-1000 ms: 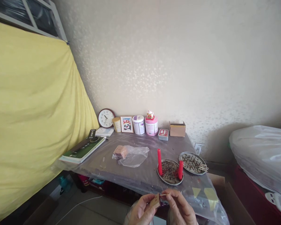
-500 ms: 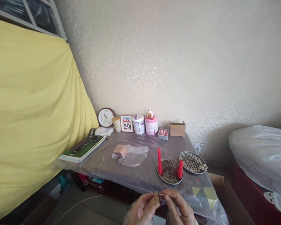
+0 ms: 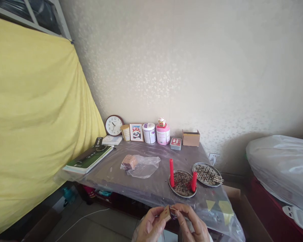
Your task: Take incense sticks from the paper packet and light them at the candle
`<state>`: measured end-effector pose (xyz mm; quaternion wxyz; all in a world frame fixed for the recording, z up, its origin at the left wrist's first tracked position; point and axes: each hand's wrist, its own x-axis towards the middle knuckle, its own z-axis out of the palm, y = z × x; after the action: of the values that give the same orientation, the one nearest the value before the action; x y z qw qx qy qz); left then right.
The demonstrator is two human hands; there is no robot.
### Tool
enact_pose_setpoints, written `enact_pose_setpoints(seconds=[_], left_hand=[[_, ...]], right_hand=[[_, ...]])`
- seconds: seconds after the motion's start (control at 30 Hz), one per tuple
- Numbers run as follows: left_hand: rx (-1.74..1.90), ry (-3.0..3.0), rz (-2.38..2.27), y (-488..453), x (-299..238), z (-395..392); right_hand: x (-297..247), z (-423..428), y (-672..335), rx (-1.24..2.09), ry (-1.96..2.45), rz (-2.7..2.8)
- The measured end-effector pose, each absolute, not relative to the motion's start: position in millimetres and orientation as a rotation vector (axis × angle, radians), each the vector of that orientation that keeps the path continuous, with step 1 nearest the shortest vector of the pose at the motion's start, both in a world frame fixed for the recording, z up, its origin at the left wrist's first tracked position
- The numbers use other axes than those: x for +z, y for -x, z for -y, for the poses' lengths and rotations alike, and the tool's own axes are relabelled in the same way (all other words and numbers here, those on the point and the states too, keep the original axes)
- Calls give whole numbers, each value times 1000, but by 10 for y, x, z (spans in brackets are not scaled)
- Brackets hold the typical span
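My left hand (image 3: 150, 224) grips a small tan matchbox (image 3: 165, 213) between thumb and fingers, tilted, with its narrow side facing right. In my right hand (image 3: 191, 222) a thin matchstick (image 3: 174, 209) is pinched, its far end at or very near the box's side. Both hands are just in front of the table's near edge. Beyond them, a tall red candle (image 3: 171, 173) and a shorter red candle (image 3: 194, 182) stand upright on a round metal plate (image 3: 182, 195) with a dark, spotted surface. No flame shows.
A second plate (image 3: 200, 183) holds several thin sticks (image 3: 217, 179). Bagged matchboxes (image 3: 129, 162) lie mid-table on the plastic cover (image 3: 108, 168). Along the wall are a clock (image 3: 114, 125), tins (image 3: 149, 133), and a cardboard box (image 3: 191, 138). A green book (image 3: 89, 159) lies at left.
The matchbox has tilted slightly and shifted a little left and up in my left hand. My right hand has moved slightly left, still pinching the matchstick.
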<state>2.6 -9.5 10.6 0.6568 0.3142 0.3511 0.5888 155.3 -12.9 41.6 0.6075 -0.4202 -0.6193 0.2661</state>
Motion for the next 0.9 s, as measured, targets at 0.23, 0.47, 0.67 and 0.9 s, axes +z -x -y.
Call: enact_pose_setpoints(seconds=[0.23, 0.47, 0.67, 0.9], left_hand=[[1334, -699, -788, -18, 87, 82], [1393, -605, -837, -12, 27, 74], [1381, -598, -885, -11, 0, 51], [1384, -591, -896, -23, 42, 68]], right_hand=[[417, 74, -1683, 777, 930, 1554], [405, 72, -1681, 713, 903, 1634], [384, 76, -1650, 638, 928, 1659], [400, 53, -1652, 493, 911, 1724]])
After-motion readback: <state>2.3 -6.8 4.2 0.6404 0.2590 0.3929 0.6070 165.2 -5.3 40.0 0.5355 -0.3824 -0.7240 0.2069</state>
